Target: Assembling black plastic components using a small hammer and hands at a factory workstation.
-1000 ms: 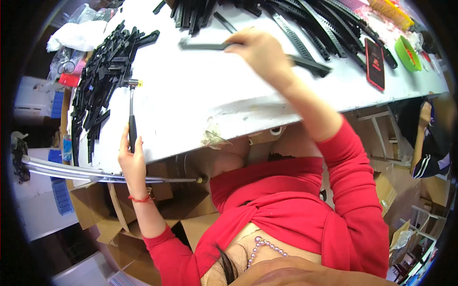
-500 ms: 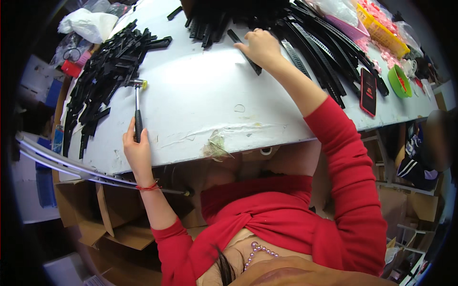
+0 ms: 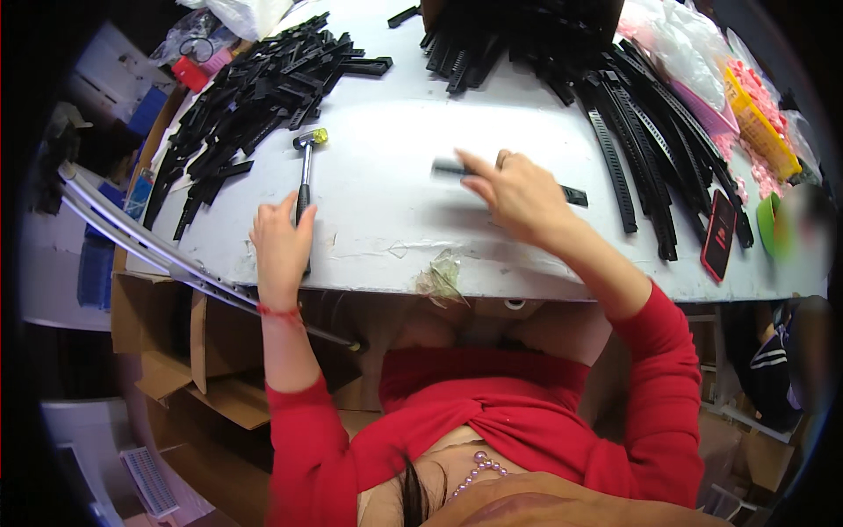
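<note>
At the left of the white table [image 3: 378, 211], a hammer [image 3: 306, 167] with a yellow face and dark handle lies with its head away from me. My left hand [image 3: 279, 241] is at its handle, thumb on one side and fingers on the other, in a loose grip. Right of the middle, my right hand [image 3: 524, 195] holds a short black plastic strip [image 3: 573, 196], its fingers bent over the middle part. The strip lies crosswise just above the tabletop or on it; its left end is blurred by motion.
A heap of black strips [image 3: 255, 97] covers the far left; longer slotted strips [image 3: 645, 149] lie right. A dark box [image 3: 518, 26] stands at the back. A phone [image 3: 719, 235], green bowl [image 3: 769, 224] and yellow basket [image 3: 762, 123] sit right. A metal rail [image 3: 149, 237] runs left.
My right hand has drawn a black strip from the back of the table toward me and turned it crosswise. My left hand stays at the hammer handle. The whole view has shifted.
</note>
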Action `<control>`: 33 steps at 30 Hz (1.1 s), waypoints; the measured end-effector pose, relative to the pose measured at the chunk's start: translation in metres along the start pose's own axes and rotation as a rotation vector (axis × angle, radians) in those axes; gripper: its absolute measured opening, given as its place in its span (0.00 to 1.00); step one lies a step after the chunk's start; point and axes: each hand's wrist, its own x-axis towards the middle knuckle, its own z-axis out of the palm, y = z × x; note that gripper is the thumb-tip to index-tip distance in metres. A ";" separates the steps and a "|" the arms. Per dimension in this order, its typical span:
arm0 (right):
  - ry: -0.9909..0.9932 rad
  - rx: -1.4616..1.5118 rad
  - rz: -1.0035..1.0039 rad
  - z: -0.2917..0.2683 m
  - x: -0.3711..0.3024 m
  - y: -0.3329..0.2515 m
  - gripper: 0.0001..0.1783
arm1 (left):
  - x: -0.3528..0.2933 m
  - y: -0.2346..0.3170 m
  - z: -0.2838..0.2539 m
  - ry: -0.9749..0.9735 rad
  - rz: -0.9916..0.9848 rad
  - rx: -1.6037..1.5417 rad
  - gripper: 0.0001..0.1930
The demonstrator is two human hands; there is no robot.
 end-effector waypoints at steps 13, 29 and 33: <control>0.124 0.152 -0.394 0.038 -0.028 -0.018 0.15 | 0.175 -0.006 0.049 0.018 0.062 -0.084 0.21; 0.182 0.196 -0.344 0.044 -0.022 -0.011 0.11 | -0.036 0.082 -0.017 -0.241 0.608 0.058 0.20; 0.160 0.249 -0.318 0.038 -0.024 -0.005 0.12 | -0.018 0.076 -0.045 -0.556 0.367 -0.112 0.22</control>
